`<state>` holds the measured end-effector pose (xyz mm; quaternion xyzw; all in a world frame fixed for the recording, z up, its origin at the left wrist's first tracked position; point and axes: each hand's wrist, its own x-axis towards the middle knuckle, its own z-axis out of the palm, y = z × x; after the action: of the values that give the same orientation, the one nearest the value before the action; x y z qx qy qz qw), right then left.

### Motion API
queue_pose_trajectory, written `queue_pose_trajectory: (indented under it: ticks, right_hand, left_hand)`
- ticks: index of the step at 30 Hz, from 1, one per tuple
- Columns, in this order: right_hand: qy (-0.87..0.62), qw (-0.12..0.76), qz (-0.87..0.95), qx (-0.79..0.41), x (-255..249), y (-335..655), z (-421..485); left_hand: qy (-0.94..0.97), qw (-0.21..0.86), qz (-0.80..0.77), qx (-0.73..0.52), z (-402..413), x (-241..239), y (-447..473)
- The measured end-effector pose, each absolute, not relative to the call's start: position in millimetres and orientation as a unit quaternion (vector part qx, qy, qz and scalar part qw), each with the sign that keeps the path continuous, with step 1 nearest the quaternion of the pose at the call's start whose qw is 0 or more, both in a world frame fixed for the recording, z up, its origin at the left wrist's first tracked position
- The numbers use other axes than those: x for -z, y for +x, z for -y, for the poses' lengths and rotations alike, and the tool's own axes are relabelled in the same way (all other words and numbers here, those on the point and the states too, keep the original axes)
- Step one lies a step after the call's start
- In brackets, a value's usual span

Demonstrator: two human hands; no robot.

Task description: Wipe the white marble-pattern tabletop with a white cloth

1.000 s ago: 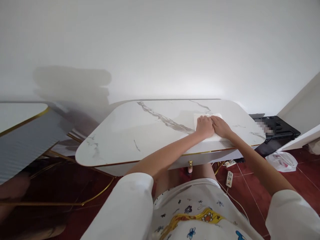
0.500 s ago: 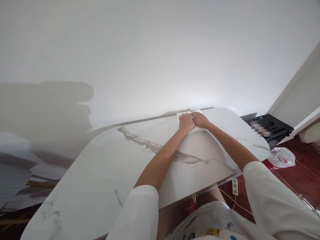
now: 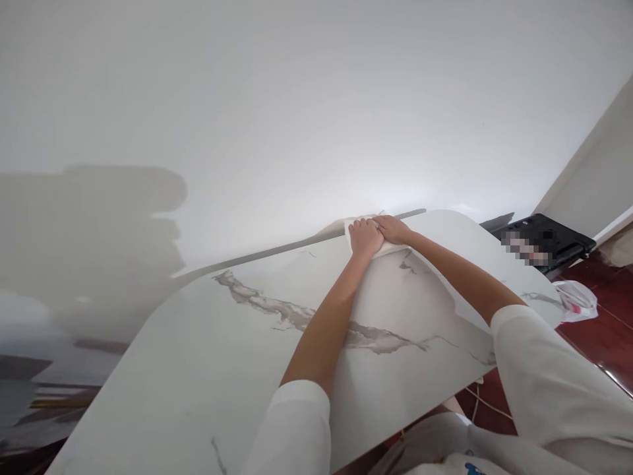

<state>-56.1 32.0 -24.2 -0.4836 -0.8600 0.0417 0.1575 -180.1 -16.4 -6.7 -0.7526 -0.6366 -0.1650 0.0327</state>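
Observation:
A white cloth point(image 3: 393, 249) lies pressed against the marble-patterned tabletop point(image 3: 198, 369), close to its far edge by the wall. My left hand point(image 3: 364, 236) grips it from above, knuckles up and fingers bent over the cloth. Right beside it, touching, my right hand point(image 3: 393, 229) also bears down on the cloth with its fingers closed together. Much of the cloth is hidden under both hands, and a little shows at their left and below.
Behind the table rises a white wall point(image 3: 297, 119). On the right are a black case-like object point(image 3: 568, 241), partly blurred out, and a white plastic bag point(image 3: 576, 300) on the red floor point(image 3: 603, 330). A pale cable point(image 3: 489, 406) runs below the table edge.
Both hands have stayed on the cloth and appear slightly nearer the table's wall-side edge. The view has leaned forward, and the power strip below has gone out of sight.

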Motion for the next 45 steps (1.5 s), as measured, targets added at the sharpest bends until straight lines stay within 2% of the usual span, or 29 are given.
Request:
queue_pose_trajectory:
  ticks: [9, 19, 39, 45]
  right_hand:
    - [-0.509, 0.182, 0.837, -0.086, 26, -12, -54]
    - [-0.501, 0.183, 0.844, -0.055, 28, -5, -37]
    - [-0.455, 0.17, 0.873, -0.049, 28, 11, 117]
    - [-0.449, 0.2, 0.87, -0.028, 34, 13, 178]
  left_hand:
    - [-0.755, 0.013, 0.631, 0.18, 3, 4, -141]
    - [-0.757, -0.005, 0.617, 0.213, 19, 5, -140]
    - [-0.746, -0.017, 0.635, 0.198, 174, 2, -126]
    - [-0.761, -0.016, 0.622, 0.181, 228, 1, -128]
